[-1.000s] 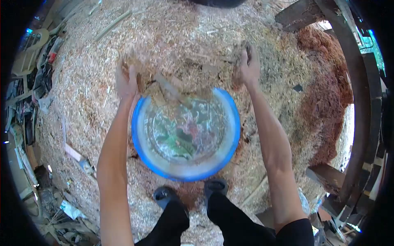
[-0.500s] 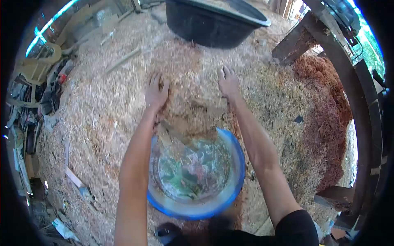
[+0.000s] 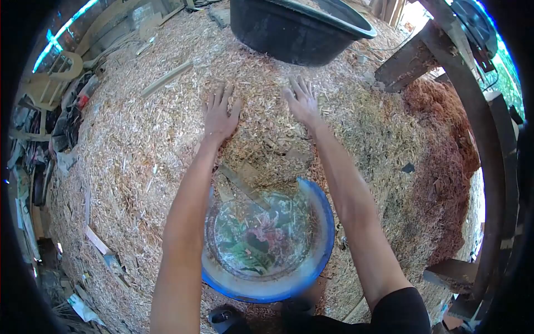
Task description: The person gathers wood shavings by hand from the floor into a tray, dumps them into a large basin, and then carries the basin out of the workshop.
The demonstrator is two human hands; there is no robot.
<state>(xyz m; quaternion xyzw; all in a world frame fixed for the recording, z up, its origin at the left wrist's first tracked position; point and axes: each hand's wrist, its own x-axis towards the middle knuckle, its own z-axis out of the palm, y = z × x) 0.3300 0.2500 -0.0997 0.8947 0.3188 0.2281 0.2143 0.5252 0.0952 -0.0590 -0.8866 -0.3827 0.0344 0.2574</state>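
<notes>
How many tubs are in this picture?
2: a blue-rimmed tub at lower centre, and a black tub at top centre, partly cut off. More may be hidden in the clutter at left.

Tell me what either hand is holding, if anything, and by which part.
Nothing is visibly held: the left hand and right hand are spread over the wood shavings, and neither grips the blue-rimmed basin.

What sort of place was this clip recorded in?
Probably a woodworking shed or sawmill: wood shavings lie thick underfoot, a loose wooden strip rests on them, and a reddish heap of what looks like sawdust sits by a dark beam.
</notes>
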